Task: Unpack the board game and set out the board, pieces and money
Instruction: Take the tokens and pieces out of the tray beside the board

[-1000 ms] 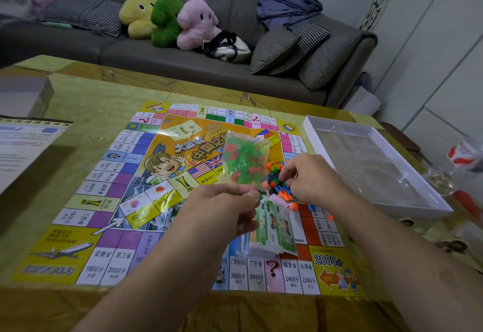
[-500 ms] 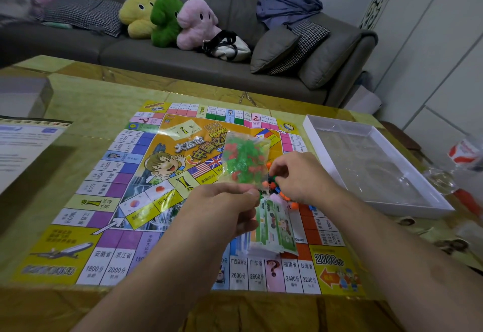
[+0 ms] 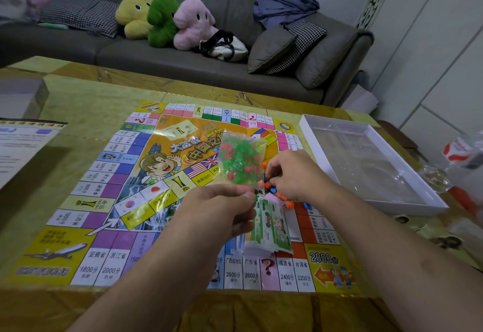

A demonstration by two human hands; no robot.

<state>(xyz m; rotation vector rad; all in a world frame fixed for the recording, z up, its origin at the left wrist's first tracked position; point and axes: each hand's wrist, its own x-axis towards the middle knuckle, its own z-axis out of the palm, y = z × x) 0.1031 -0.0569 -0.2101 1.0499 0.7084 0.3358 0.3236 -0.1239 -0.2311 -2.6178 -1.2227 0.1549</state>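
Note:
The colourful game board (image 3: 109,195) lies unfolded flat on the table. My left hand (image 3: 217,211) pinches the lower edge of a clear plastic bag (image 3: 240,159) full of green and red pieces and holds it upright above the board. My right hand (image 3: 292,174) is just right of the bag, its fingertips curled round small orange, blue and black pawns (image 3: 271,187). More loose pawns lie scattered under that hand. A stack of green paper money (image 3: 271,227) rests on the board below both hands.
The white box tray (image 3: 326,153) with a clear plastic liner sits right of the board. A printed sheet (image 3: 23,146) and a grey box (image 3: 18,99) lie at the left. Crumpled packaging (image 3: 462,148) is at the far right. A grey sofa with plush toys stands behind the table.
My right hand has drawn in slightly leftward toward the bag, gathering the loose pawns. My left hand and the bag have stayed in place.

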